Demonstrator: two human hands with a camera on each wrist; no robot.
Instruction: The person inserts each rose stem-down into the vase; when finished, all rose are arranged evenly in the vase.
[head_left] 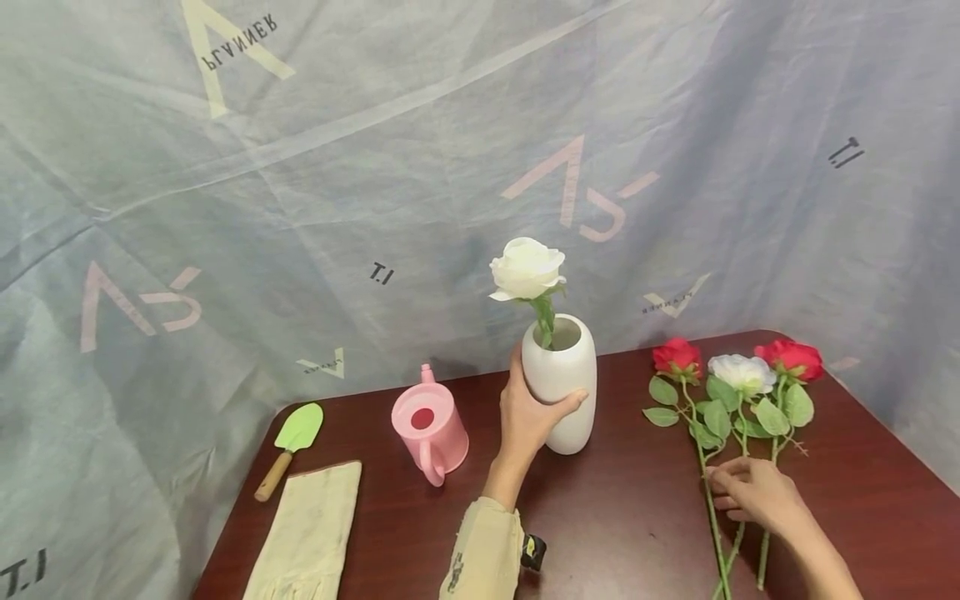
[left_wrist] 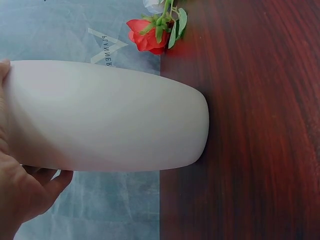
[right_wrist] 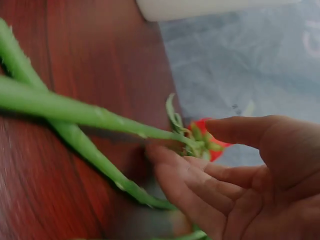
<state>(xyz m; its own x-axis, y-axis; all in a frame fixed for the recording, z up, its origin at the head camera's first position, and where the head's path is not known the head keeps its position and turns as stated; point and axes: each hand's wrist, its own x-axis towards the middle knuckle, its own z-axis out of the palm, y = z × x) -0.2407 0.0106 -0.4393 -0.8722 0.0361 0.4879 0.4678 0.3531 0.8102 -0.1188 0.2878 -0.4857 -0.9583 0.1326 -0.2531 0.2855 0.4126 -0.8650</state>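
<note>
Head view: left grip [head_left: 531, 425] wrapped round white vase [head_left: 564, 371], one white rose [head_left: 527, 268] inside; right grip [head_left: 756, 493] loose, unclosed at a red rose's stem [right_wrist: 60, 107], apparently the picking-up step, next move likely calling for a pinch.

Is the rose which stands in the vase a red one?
No, the rose in the white vase has white petals.
</note>
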